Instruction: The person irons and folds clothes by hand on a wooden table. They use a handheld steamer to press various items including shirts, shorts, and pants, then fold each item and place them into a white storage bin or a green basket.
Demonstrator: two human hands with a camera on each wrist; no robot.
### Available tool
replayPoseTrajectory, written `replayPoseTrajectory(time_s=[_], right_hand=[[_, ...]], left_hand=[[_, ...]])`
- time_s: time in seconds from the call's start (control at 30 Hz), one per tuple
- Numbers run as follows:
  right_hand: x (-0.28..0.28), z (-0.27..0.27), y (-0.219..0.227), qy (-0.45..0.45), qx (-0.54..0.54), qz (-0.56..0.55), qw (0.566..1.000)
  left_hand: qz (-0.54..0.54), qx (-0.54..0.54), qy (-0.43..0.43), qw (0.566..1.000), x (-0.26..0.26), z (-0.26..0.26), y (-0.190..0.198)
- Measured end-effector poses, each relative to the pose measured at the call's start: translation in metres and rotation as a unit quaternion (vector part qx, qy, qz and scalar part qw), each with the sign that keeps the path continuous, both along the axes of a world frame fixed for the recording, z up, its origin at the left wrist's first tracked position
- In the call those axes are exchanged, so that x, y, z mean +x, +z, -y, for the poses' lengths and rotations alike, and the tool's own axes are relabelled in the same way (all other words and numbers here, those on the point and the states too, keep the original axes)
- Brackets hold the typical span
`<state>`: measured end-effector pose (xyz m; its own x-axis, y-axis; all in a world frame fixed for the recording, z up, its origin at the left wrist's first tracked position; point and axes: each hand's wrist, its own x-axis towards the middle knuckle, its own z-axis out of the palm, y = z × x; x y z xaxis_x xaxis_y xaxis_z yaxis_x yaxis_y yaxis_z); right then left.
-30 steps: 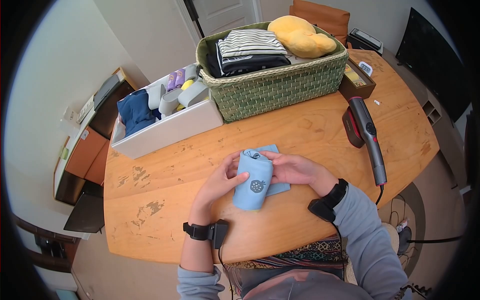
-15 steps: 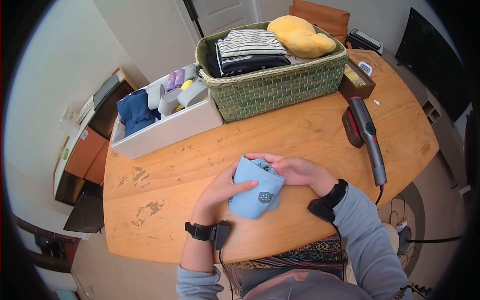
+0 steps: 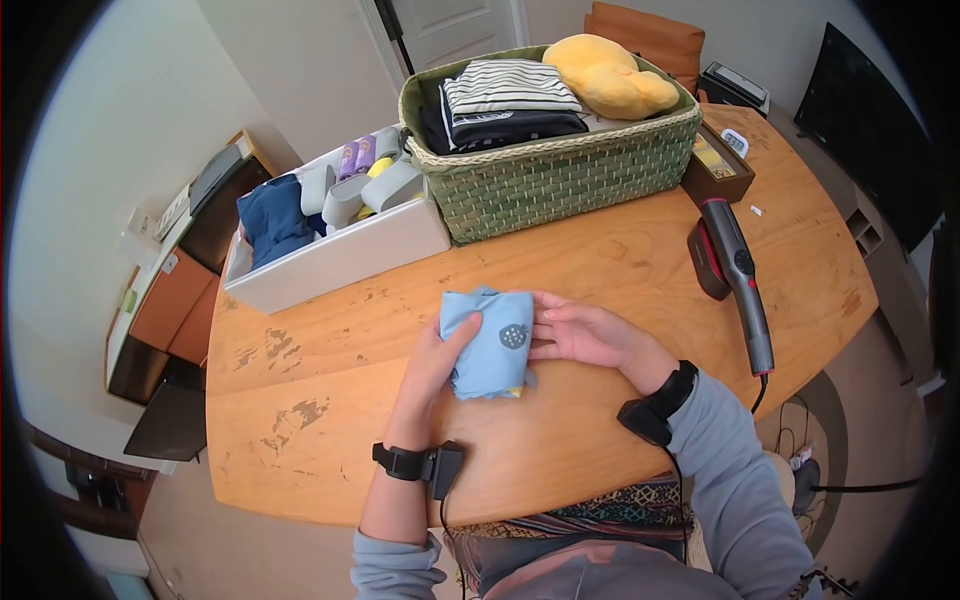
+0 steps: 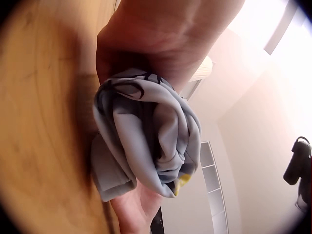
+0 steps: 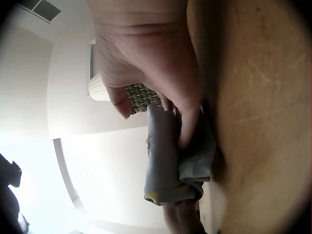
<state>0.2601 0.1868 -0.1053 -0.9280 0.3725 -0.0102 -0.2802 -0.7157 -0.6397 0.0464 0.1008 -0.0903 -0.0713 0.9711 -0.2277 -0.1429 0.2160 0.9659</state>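
Observation:
A light blue cloth bundle (image 3: 487, 345) with a dark fruit print and a bit of yellow at its near edge lies over the middle of the table. My left hand (image 3: 437, 355) grips its left side, thumb on top and the other fingers hidden behind. In the left wrist view the cloth (image 4: 146, 131) shows rolled layers at its end, with a loose flap low beside the table. At the bundle's right side, my right hand (image 3: 588, 335) touches it with extended fingers. The right wrist view has the right thumb apart from the cloth (image 5: 163, 156) and one fingertip against it.
Behind the hands stand a white box (image 3: 340, 255) of small rolled items and a green woven basket (image 3: 560, 190) with folded clothes and a yellow plush. A corded handheld appliance (image 3: 742, 285) lies at right, near a small brown box (image 3: 725, 185).
The bundle has turned and shifted left and away from the body, its print now further up. My left hand moved with it; the right hand's fingers have straightened at its side.

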Motion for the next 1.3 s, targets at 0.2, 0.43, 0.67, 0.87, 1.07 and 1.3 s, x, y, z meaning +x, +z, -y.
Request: replayPoseTrajectory(time_s=[0.2, 0.43, 0.67, 0.87, 1.07, 1.3], right_hand=[[-0.001, 0.0, 0.001, -0.048, 0.051, 0.001, 0.998], [0.001, 0.001, -0.004, -0.032, 0.053, 0.017, 0.998], [0.002, 0.001, -0.003, -0.026, 0.084, 0.048, 0.995], [0.002, 0.001, -0.001, -0.027, 0.088, 0.089, 0.992], [0.001, 0.0, -0.005, -0.059, 0.104, 0.132, 0.984], [0.001, -0.001, -0.004, -0.103, 0.097, 0.129, 0.981]], left_hand=[[-0.011, 0.063, 0.045, 0.997, 0.004, -0.001, -0.004], [-0.025, 0.06, 0.026, 0.998, -0.002, -0.001, -0.005], [-0.005, 0.075, 0.042, 0.996, -0.001, -0.003, -0.01], [-0.058, 0.077, 0.034, 0.995, 0.001, -0.002, -0.008], [-0.087, 0.071, 0.004, 0.994, 0.007, 0.002, 0.004], [-0.087, 0.036, -0.035, 0.995, 0.005, 0.005, 0.009]])
